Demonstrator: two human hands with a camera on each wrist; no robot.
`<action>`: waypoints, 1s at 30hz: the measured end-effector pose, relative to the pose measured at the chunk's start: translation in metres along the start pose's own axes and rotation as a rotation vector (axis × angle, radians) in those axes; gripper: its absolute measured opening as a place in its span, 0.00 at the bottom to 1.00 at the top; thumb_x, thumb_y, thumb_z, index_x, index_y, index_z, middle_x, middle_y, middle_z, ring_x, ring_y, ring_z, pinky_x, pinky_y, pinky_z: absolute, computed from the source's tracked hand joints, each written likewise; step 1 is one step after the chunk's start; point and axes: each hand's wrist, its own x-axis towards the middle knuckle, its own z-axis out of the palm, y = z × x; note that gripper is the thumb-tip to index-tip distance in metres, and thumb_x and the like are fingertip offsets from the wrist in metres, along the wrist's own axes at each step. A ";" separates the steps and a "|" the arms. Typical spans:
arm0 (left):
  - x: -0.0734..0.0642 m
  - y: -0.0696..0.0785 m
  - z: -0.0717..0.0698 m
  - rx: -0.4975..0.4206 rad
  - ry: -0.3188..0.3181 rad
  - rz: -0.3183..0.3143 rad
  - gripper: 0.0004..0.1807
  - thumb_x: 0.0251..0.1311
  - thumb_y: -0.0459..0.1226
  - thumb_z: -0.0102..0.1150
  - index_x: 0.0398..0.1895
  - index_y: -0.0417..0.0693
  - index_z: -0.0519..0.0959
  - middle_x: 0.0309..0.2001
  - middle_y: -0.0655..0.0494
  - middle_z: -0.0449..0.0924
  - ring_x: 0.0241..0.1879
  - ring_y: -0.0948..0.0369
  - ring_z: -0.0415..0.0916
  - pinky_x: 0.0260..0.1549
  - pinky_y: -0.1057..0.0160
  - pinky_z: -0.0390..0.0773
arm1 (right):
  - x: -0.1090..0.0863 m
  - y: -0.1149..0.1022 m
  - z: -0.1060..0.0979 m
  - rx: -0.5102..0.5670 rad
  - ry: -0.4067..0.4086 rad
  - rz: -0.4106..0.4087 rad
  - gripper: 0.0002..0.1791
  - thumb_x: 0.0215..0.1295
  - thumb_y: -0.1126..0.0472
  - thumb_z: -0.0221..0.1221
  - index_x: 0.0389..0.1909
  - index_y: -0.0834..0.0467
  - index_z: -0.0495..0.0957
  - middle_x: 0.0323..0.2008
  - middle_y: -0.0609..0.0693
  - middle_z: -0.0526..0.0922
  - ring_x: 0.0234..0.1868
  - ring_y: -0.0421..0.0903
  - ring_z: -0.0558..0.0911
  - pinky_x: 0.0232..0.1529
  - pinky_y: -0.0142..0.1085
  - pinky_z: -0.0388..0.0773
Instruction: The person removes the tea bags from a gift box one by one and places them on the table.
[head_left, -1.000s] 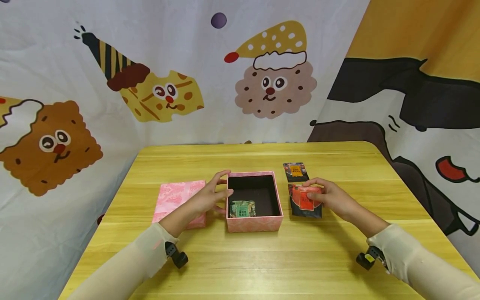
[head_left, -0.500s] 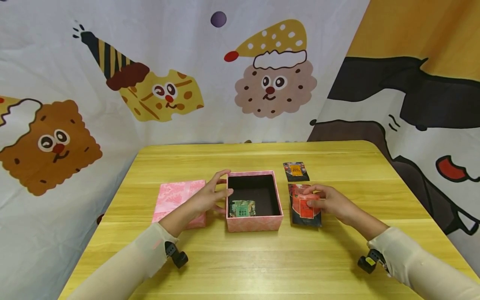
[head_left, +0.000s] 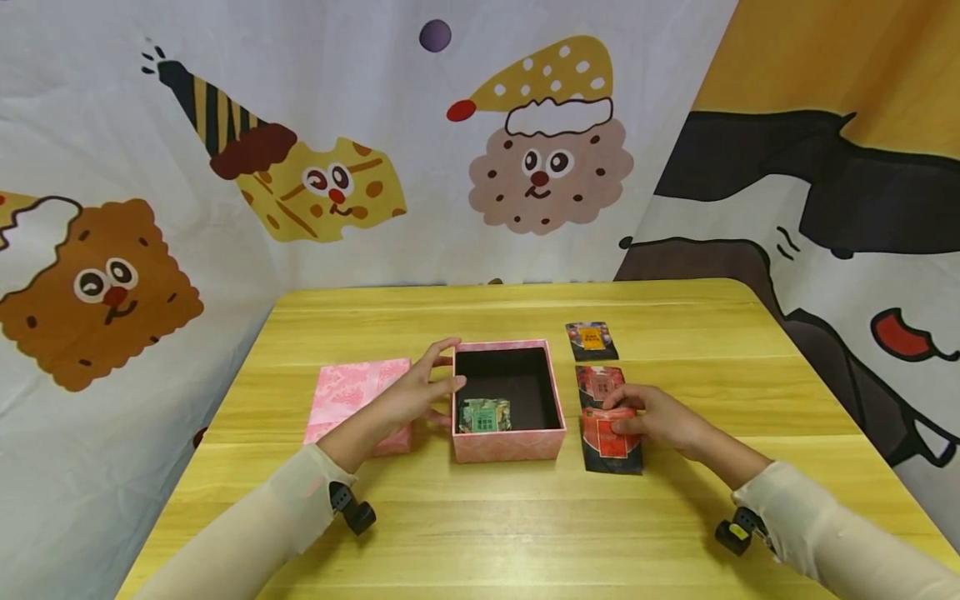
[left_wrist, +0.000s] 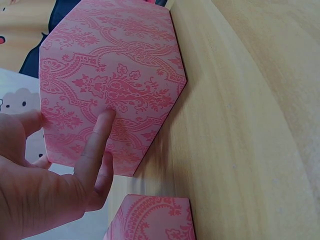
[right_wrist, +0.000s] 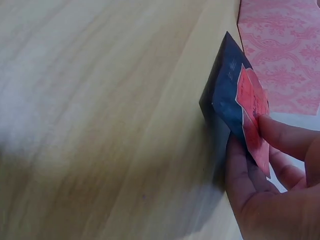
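Note:
My left hand (head_left: 408,400) holds the left wall of the pink patterned box (head_left: 510,447). Two digits reach its rim, and other fingers (left_wrist: 97,145) rest against the outer wall. Inside the dark interior, a green packet (head_left: 485,417) lies toward the front left. To the right of the box, my right hand (head_left: 663,421) pinches a red-and-black packet (head_left: 611,450) by its upper right side. The right wrist view shows that packet (right_wrist: 232,95) tilted, with thumb and fingers on opposite faces. Just behind it, another red-and-black packet (head_left: 600,382) lies on the table, partly covered.
A pink lid-like box piece (head_left: 348,396) lies left of the box, partly behind my left forearm. A dark packet with an orange label (head_left: 591,340) lies farther back on the wooden table (head_left: 465,533). A printed cloth (head_left: 420,108) hangs behind the table.
My right hand has drawn the held packet toward me, uncovering more of the red-and-black packet behind it. My left hand and the box stay in place.

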 end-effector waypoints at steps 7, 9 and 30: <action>0.000 0.000 0.000 0.004 -0.006 -0.001 0.39 0.75 0.39 0.58 0.82 0.70 0.51 0.79 0.43 0.46 0.65 0.35 0.71 0.38 0.47 0.88 | -0.003 0.001 0.005 -0.066 0.038 0.015 0.13 0.67 0.75 0.62 0.51 0.67 0.75 0.51 0.63 0.77 0.42 0.51 0.80 0.39 0.40 0.86; 0.000 0.000 0.000 0.005 -0.007 0.000 0.40 0.75 0.40 0.59 0.82 0.70 0.50 0.79 0.42 0.46 0.64 0.35 0.72 0.38 0.47 0.88 | -0.004 0.001 0.006 -0.118 0.056 -0.007 0.13 0.66 0.75 0.63 0.50 0.66 0.76 0.49 0.63 0.78 0.41 0.51 0.78 0.37 0.39 0.84; 0.000 0.002 0.001 -0.015 -0.012 -0.002 0.40 0.76 0.38 0.57 0.83 0.67 0.48 0.79 0.40 0.46 0.59 0.35 0.75 0.38 0.46 0.88 | -0.007 0.004 0.016 -0.552 0.209 -0.100 0.14 0.58 0.68 0.73 0.40 0.57 0.80 0.38 0.51 0.83 0.38 0.48 0.77 0.40 0.43 0.79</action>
